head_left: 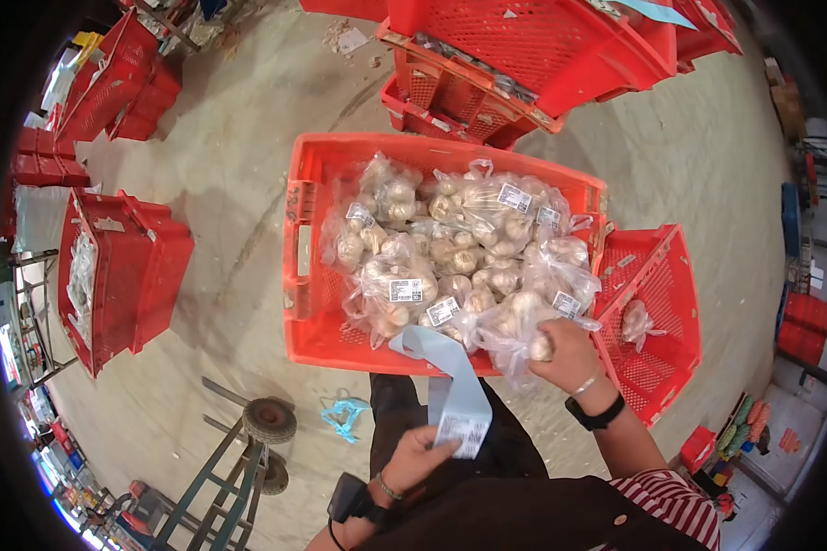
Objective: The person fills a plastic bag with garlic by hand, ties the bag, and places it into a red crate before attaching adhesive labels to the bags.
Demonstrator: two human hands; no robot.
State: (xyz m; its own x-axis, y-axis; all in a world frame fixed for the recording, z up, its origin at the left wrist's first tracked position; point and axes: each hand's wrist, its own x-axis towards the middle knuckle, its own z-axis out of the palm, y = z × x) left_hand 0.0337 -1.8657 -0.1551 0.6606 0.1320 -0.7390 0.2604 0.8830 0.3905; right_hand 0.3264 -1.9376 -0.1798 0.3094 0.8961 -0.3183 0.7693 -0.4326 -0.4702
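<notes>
Landmark: central red crate (294, 275), standing on a concrete floor (230, 165). All positions are given relative to it.

- Contents: clear plastic bags of pale round bulbs (450, 248), piled to the rim. Most carry a white printed label facing up.
- Right hand (568, 356): at the crate's near right corner, over the rim. The fingers are closed around the gathered top of one bulb bag (522, 323), which lies among the others inside the crate. Black band on the wrist.
- Left hand (415, 456): just outside the near wall, close to the body. Thumb and fingers pinch the lower end of a label strip (452, 378). This is pale blue backing paper that curves up until its top end lies over the near rim. One white sticker (462, 434) sits on the strip at the fingertips.
- Right of the crate: a second red crate (671, 275), tilted and touching the far right corner. It holds a single bag (636, 321).
- Beyond the far wall: stacked red crates (524, 55).
- Well to the left: another red crate (142, 275) with bags inside.
- Near left, on the floor: a trolley wheel (268, 420), with a blue scrap (345, 415) beside it.
</notes>
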